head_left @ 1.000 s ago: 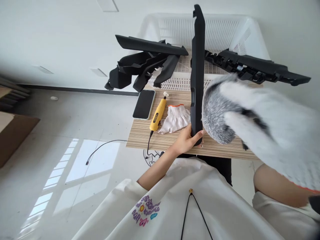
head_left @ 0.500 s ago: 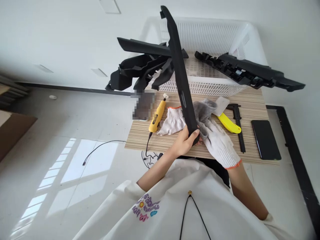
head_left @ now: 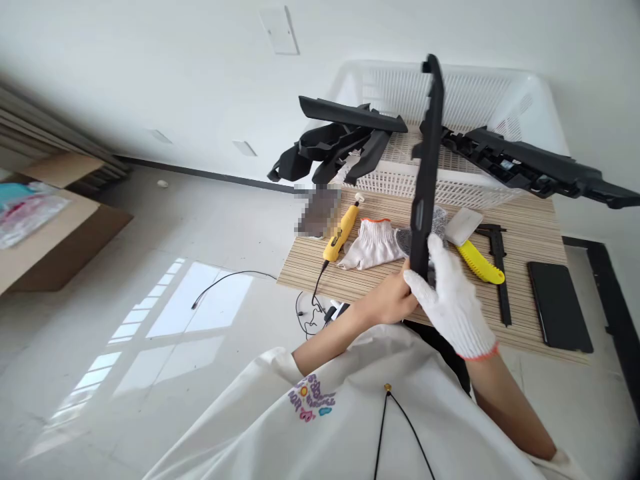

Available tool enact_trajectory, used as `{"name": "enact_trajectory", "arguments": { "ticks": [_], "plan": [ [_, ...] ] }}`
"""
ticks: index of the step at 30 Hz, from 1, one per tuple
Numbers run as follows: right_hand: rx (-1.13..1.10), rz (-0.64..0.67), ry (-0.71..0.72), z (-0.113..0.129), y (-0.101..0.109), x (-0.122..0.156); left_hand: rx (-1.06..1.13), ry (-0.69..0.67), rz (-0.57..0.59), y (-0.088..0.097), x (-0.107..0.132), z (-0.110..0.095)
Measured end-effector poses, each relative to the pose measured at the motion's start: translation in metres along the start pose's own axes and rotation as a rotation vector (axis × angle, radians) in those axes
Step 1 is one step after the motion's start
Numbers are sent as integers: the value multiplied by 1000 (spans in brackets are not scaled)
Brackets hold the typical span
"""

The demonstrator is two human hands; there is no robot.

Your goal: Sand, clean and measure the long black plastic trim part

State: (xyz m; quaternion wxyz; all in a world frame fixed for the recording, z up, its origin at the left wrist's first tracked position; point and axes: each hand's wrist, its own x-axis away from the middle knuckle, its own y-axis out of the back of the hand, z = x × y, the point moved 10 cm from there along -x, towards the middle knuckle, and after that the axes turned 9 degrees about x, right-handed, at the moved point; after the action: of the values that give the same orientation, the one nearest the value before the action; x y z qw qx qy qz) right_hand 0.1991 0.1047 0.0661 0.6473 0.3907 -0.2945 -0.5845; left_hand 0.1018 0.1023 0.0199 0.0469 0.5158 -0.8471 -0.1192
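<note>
A long black plastic trim piece (head_left: 427, 180) stands up from the table's near edge, tilted slightly to the right, its far end over the basket. My bare left hand (head_left: 393, 297) is closed at its lower end, with the fingers partly hidden behind it. My right hand (head_left: 453, 297), in a white knitted glove, grips the same end, thumb across the near face and fingers along the right edge. Behind the trim piece shows a grey cloth (head_left: 440, 219), partly hidden. A spare white glove (head_left: 375, 245) lies left of it.
On the wood-grain table (head_left: 310, 270) are a yellow rotary tool (head_left: 341, 233), a yellow-handled brush (head_left: 480, 262), a black caliper (head_left: 500, 267) and a phone (head_left: 560, 305). A white basket (head_left: 440, 193) behind holds black trim parts (head_left: 345, 137) jutting out both sides. A cardboard box (head_left: 75, 233) stands left.
My right hand has moved off the grey cloth onto the trim piece's lower end. The trim piece has turned edge-on and leans right instead of left. The view has shifted left.
</note>
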Motion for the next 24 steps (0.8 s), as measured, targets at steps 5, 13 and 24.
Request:
{"name": "enact_trajectory", "arguments": {
  "ticks": [5, 13, 24],
  "plan": [
    [-22, 31, -201, -13, -33, -17, -218, 57, 148, 5, 15, -6],
    [93, 59, -278, -14, -40, -19, -352, 64, 80, 49, 38, -17],
    [120, 101, -426, -22, -46, -22, -143, -201, -192, 92, 56, -60]
  ]
}}
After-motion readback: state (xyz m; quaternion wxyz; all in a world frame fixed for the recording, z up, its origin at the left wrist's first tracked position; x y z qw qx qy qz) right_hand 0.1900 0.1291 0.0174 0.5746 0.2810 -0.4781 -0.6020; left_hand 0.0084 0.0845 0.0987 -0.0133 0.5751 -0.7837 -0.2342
